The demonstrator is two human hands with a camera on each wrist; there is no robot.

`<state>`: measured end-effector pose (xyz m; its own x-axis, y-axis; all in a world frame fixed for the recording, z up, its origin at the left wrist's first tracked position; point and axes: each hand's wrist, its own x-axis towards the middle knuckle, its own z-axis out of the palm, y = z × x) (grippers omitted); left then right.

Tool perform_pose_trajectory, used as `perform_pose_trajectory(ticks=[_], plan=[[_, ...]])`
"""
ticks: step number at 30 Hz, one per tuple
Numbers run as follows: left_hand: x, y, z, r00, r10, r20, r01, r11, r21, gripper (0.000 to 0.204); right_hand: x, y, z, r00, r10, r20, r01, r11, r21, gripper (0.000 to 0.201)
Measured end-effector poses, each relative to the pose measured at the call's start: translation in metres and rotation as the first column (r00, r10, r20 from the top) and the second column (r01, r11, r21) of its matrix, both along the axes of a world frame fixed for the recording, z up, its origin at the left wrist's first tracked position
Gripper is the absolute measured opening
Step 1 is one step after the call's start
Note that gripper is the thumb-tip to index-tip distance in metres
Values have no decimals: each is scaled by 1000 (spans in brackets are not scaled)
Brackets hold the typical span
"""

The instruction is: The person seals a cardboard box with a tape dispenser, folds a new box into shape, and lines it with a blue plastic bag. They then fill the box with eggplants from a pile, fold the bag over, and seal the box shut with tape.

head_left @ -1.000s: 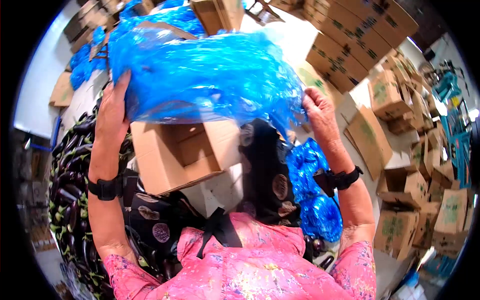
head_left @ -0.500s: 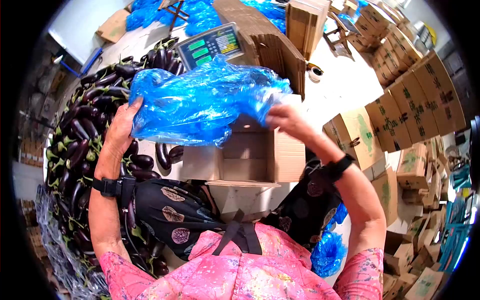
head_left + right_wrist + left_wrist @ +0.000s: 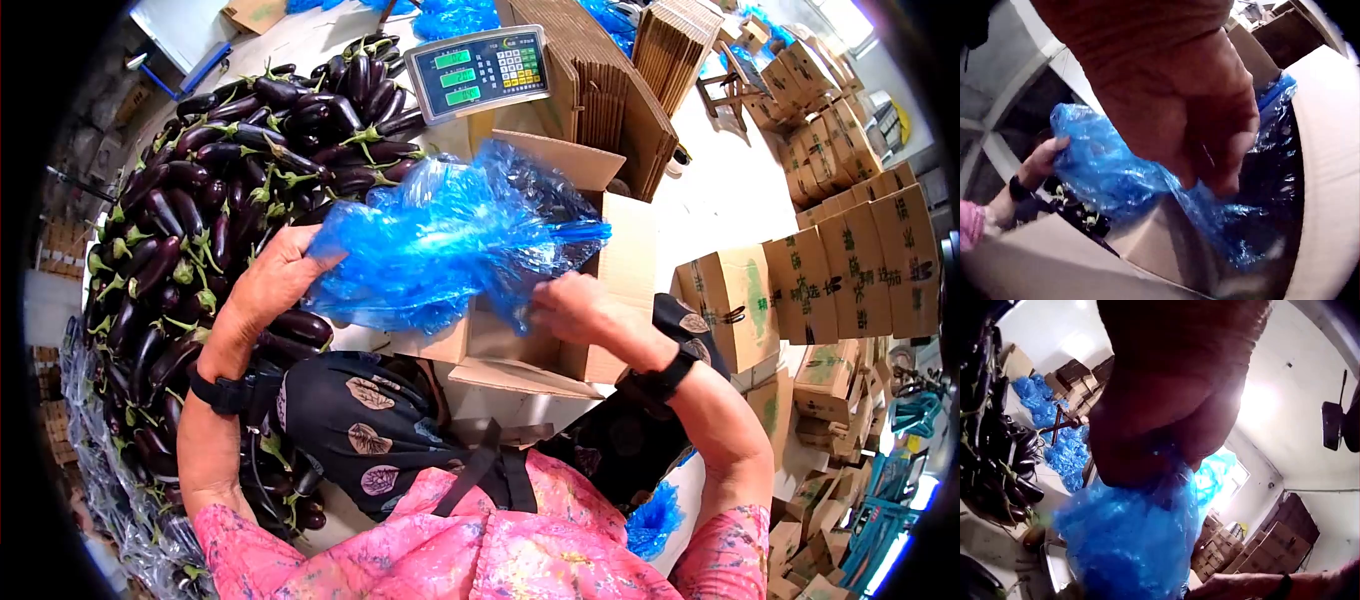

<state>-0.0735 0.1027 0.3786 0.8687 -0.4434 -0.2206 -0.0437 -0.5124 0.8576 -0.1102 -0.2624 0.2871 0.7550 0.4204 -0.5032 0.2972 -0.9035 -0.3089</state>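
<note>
A crumpled, translucent blue plastic bag [image 3: 420, 265] spreads over an open cardboard box [image 3: 630, 245] in the head view. My left hand [image 3: 278, 275] grips the bag's left end, thumb and fingers closed on the film. At the box's near right part, my right hand [image 3: 575, 308] pinches the bag's edge with curled fingers. The right wrist view has this hand [image 3: 1179, 112] above the box, with blue film [image 3: 1200, 219] hanging from its fingertips down inside. Seen from the left wrist, the bag [image 3: 1129, 537] hangs below the left hand [image 3: 1160, 431].
A big heap of eggplants [image 3: 200, 200] lies on the left. Behind the box stand a scale display [image 3: 478, 72] and folded cardboard [image 3: 610, 100]. Packed cartons [image 3: 810, 275] line the right side. Another blue bag [image 3: 655, 520] lies by the right leg.
The bag, spread wide between both hands, has come down and bunched over the box, its right part now inside. My right hand has moved inward, and the view has turned toward the eggplants and scale.
</note>
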Motion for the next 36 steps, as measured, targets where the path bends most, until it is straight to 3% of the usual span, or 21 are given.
perform_pose_trajectory(ticks=[2, 4, 5, 6, 8, 11, 12, 16, 18, 19, 21, 22, 23, 25, 26, 27, 28, 30, 32, 34, 36], plan=[[0, -8, -2, 993, -98, 71, 98, 995, 5, 25, 12, -13, 9, 977, -207, 58, 186, 949, 256, 31], [-4, -19, 8, 985, -174, 18, 174, 984, 26, 27, 28, -14, -1, 851, -449, 273, 199, 757, 623, 39], [-6, -25, 11, 975, -222, 19, 222, 975, 23, 29, 32, -17, -5, 829, -500, 251, 278, 757, 591, 40], [-9, -28, 15, 963, -268, 20, 268, 963, 23, 32, 45, -9, -7, 839, -520, 163, 259, 644, 720, 30], [-12, -30, 19, 957, -288, -16, 288, 957, 37, 36, 47, -16, 0, 826, -354, -438, 562, 475, 677, 25], [-13, -30, 18, 956, -293, 13, 293, 956, 1, 37, 55, -13, -22, 871, -211, -445, 489, 281, 826, 17], [-16, -30, 19, 967, -253, -38, 252, 967, -31, 38, 49, -8, -11, 870, -289, -400, 453, 146, 879, 14], [-15, -43, 21, 959, -194, -206, 148, 965, -218, 38, 43, -29, 96, 838, -433, -332, 419, 121, 900, 16], [-9, -60, 23, 935, -197, -295, 88, 935, -344, 35, 32, -35, 135, 805, -513, -300, 268, -136, 954, 17], [-15, -79, 26, 895, -128, -428, -139, 831, -539, 33, 22, -42, 160, 875, -436, -211, 152, -167, 974, 18], [-14, -108, 26, 874, -69, -481, -202, 849, -489, 34, 11, -71, 193, 932, -361, -22, -34, -147, 989, 23], [-9, -116, 25, 862, -42, -505, -229, 857, -462, 34, 3, -59, 201, 819, -573, 24, -88, -85, 992, 26], [4, -117, 10, 927, -99, -362, 3, 966, -259, 34, -5, -46, 208, 655, -754, 55, -96, -10, 995, 29], [36, -118, -49, 943, -331, -33, 332, 928, 170, 34, 6, -22, 184, 827, -555, 85, -39, 94, 995, 26], [42, -119, -66, 891, -436, 130, 306, 786, 537, 35, 12, -9, 173, 892, -444, 90, -21, 157, 987, 25], [54, -108, -93, 839, -518, 168, 346, 745, 570, 32, 18, 0, 154, 863, -455, 220, 19, 464, 886, 29], [64, -99, -111, 778, -596, 200, 380, 700, 605, 32, 22, 7, 116, 870, -435, 232, 46, 540, 840, 32], [54, -113, -67, 849, -361, 386, 208, 900, 384, 39, 14, 14, 58, 891, -308, 335, 37, 782, 622, 50], [57, -116, -38, 870, -253, 424, 111, 937, 330, 58, -3, 24, 23, 941, -319, 111, 205, 800, 564, 56], [39, -133, 3, 973, -100, 210, 80, 991, 103, 63, -12, 33, 17, 951, -282, 123, 201, 872, 447, 56], [27, -151, 10, 935, -195, 295, 165, 979, 122, 70, -14, 41, 14, 955, -257, 147, 161, 868, 471, 55]])
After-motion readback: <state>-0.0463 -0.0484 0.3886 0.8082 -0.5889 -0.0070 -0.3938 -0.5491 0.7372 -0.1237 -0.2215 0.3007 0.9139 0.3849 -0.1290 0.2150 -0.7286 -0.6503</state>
